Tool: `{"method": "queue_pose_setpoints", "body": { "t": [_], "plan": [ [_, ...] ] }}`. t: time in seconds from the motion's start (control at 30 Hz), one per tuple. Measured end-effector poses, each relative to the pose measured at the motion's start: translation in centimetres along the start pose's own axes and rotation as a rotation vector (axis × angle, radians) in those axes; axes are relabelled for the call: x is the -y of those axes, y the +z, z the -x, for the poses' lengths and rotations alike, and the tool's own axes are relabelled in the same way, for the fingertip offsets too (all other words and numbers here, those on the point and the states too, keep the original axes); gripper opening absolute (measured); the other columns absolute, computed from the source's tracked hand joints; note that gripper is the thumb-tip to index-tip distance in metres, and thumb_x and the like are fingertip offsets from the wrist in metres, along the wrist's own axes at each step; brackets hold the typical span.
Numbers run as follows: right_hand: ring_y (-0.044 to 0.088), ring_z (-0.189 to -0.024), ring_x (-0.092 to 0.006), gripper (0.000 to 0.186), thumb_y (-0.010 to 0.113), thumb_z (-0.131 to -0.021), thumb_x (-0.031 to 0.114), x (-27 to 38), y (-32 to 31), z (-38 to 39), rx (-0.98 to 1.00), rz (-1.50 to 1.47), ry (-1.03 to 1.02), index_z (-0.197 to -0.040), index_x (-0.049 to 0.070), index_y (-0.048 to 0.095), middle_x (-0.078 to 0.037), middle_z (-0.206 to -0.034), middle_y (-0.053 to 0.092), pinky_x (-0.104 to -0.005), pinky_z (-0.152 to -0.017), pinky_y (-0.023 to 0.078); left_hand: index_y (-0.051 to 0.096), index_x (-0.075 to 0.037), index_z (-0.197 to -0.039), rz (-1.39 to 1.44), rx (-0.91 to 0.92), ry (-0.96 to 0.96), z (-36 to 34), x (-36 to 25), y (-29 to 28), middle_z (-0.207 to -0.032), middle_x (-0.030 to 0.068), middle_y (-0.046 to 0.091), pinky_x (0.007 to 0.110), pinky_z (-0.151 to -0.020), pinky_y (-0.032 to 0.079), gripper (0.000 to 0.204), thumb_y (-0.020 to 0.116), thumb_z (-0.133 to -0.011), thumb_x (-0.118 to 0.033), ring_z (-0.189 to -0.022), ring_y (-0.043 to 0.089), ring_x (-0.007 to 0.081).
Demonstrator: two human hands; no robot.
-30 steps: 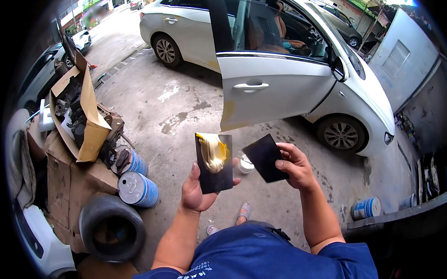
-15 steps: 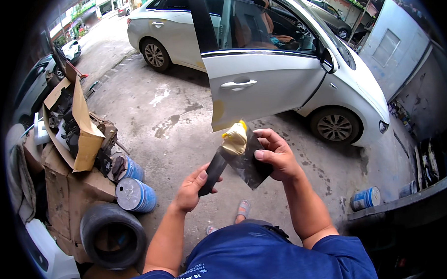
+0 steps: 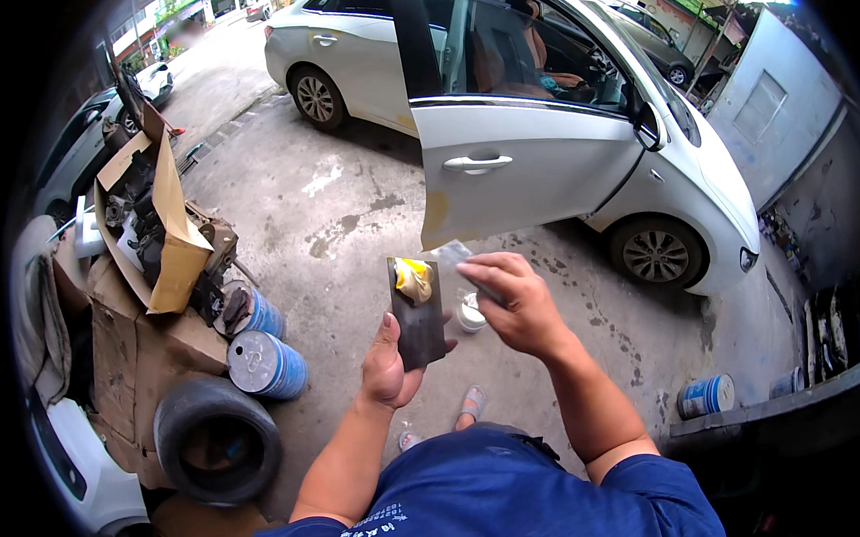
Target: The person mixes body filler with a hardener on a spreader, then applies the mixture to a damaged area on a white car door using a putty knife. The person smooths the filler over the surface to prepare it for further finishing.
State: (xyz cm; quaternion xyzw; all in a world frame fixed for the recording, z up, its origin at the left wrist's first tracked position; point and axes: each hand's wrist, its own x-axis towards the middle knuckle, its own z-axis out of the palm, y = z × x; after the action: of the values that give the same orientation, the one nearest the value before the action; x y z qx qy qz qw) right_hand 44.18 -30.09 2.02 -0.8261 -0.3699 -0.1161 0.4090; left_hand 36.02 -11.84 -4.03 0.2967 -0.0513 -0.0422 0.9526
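My left hand (image 3: 392, 369) grips a dark flat rectangular plate (image 3: 419, 333) from below, its broad face toward me. On the plate's upper part sits a lump of beige filler putty (image 3: 414, 284) with a bright yellow streak. To the right and slightly apart from the plate, my right hand (image 3: 518, 301) is closed on a thin, flat putty spreader (image 3: 460, 256), whose far end looks pale and glossy. Beyond both hands the white car's open door (image 3: 516, 166) shows a yellowish patch (image 3: 436, 211) at its lower corner.
A white tub (image 3: 470, 313) stands on the ground behind my right hand. Left are blue drums (image 3: 268, 364), a tyre (image 3: 218, 446) and an open cardboard box (image 3: 178, 244) of dark parts. Another blue drum (image 3: 706, 397) stands right, by a ledge (image 3: 776, 403).
My right hand has drawn the spreader off the putty, up and rightward. My left hand has turned the plate so its broad face shows. The view has shifted slightly.
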Motion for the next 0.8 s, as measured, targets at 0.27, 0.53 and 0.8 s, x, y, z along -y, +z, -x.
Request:
{"method": "queue_pose_setpoints", "body": {
  "t": [0.27,0.53,0.8],
  "plan": [
    [0.058,-0.103,-0.0319,0.039,0.057,-0.075,-0.001,2.3,-0.2,-0.9,0.039,-0.031,0.035,-0.113,0.005,0.066,-0.014,-0.111,0.064,-0.0388,-0.091,0.047,0.029,-0.007,-0.148,-0.380,-0.187,0.206,-0.6,1.6,-2.6,-0.136,0.0074,0.048,0.034,-0.092,0.047,0.059,0.036,-0.102,-0.043,-0.115,0.052,0.0162],
    [0.058,-0.101,-0.0312,0.052,0.059,-0.065,-0.009,2.5,-3.0,0.1,0.107,-0.020,-0.324,-0.113,0.010,0.067,-0.010,-0.112,0.063,-0.0401,-0.089,0.049,0.027,-0.008,-0.147,0.171,0.161,-0.190,0.3,-1.8,-2.3,-0.140,0.0180,0.043,0.055,-0.085,0.051,0.065,0.041,-0.098,-0.049,-0.125,0.046,0.0380],
    [0.056,-0.110,-0.0324,0.054,0.057,-0.063,-0.011,-1.5,-2.2,-1.7,0.148,-0.169,-0.371,-0.113,0.008,0.066,-0.010,-0.116,0.061,-0.0416,-0.094,0.047,0.023,-0.010,-0.149,0.399,0.370,-0.384,0.0,-1.4,-2.6,-0.148,0.0227,0.030,0.064,-0.080,0.052,0.070,0.045,-0.096,-0.050,-0.128,0.035,0.0556]
  ]
}}
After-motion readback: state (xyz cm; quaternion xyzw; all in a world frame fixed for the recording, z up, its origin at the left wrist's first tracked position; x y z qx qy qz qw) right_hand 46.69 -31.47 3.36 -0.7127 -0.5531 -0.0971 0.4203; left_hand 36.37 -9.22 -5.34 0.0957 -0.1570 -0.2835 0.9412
